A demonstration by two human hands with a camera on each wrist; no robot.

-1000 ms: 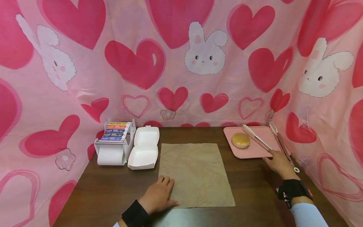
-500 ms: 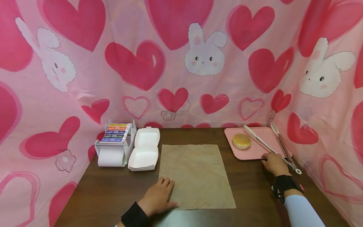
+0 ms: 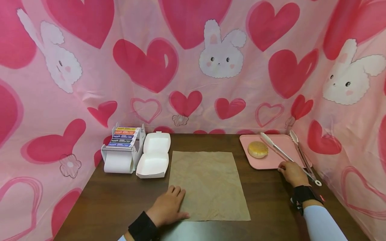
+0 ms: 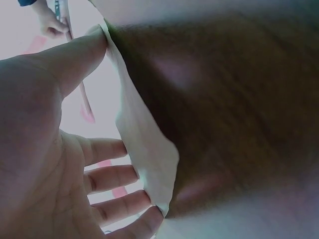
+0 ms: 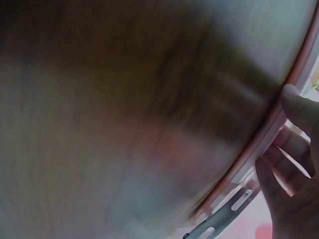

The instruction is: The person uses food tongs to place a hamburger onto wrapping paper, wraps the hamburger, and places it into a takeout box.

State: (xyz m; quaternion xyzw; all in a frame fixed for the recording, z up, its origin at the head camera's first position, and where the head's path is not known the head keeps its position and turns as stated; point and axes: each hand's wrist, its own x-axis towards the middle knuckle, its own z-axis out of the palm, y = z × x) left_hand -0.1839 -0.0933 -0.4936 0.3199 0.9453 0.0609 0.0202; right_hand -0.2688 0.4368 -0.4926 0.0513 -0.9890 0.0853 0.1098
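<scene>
My left hand [image 3: 167,208] lies with spread, nearly straight fingers on the left near corner of a brown paper sheet [image 3: 212,184]. In the left wrist view the fingertips rest at the edge of the paper [image 4: 144,154]. At the right, my right hand [image 3: 294,173] pinches the near rim of a pink tray [image 3: 260,164]. The right wrist view has the thumb against the outer side of the tray rim [image 5: 266,127] and the fingers over it. On the tray are a round bun [image 3: 257,149] and spread metal tongs [image 3: 280,152], whose ringed end sticks out past the right hand.
An opened white clamshell box [image 3: 153,165] stands left of the paper. Beside it is a white dispenser [image 3: 122,147] with several coloured label strips and a paper roll. A pink cloth [image 3: 187,80] with hearts and rabbits encloses the back and sides of the brown table [image 3: 114,204].
My right hand has shifted slightly left and down, from beside the tongs onto the tray's near rim. The left hand has stayed on the paper. The head view has shifted slightly.
</scene>
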